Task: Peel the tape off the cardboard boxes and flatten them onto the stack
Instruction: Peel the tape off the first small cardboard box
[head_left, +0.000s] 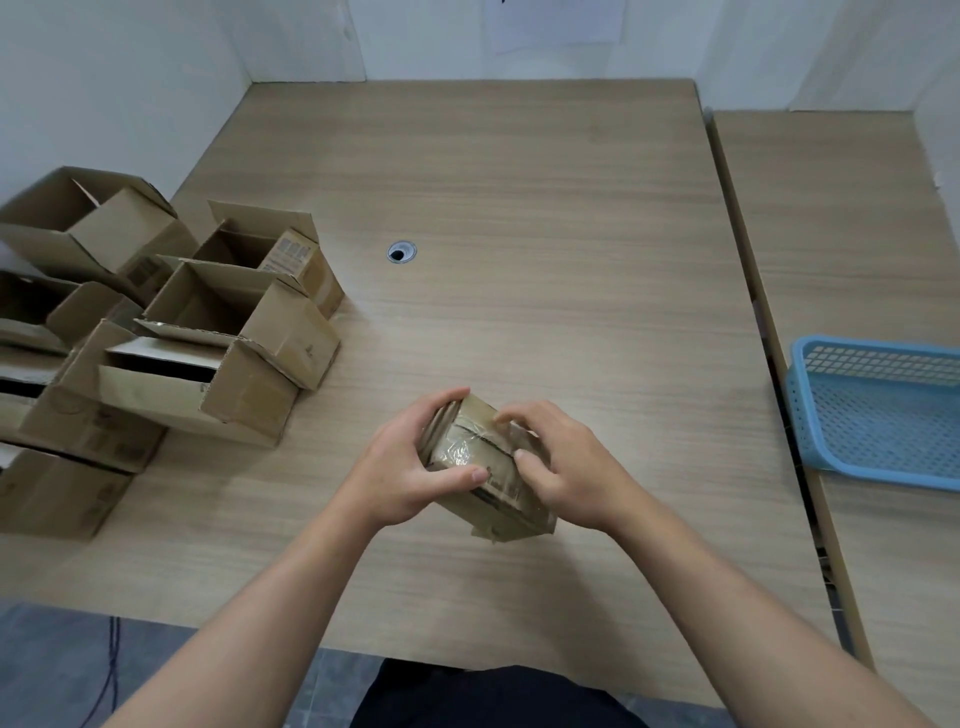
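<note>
Head view. A small closed cardboard box (485, 467) sits between both hands over the near middle of the bench (519, 197); whether its underside touches the bench cannot be told. Clear, wrinkled tape (457, 451) runs across the box's upper face, over the dark seam between the flaps. The left hand (410, 467) grips the box from its left side, fingers curled over the far edge and thumb pressed on the taped face. The right hand (566, 467) grips the right side, fingertips curled onto the top near the seam, thumb touching the seam's near end. At the bench's left edge stands a cluster of open boxes (218, 332), flaps raised, some piled on others. A round cable hole (401, 252) lies near the bench's centre. A blue perforated basket (883, 415) rests on a second bench (831, 234) at the right.
</note>
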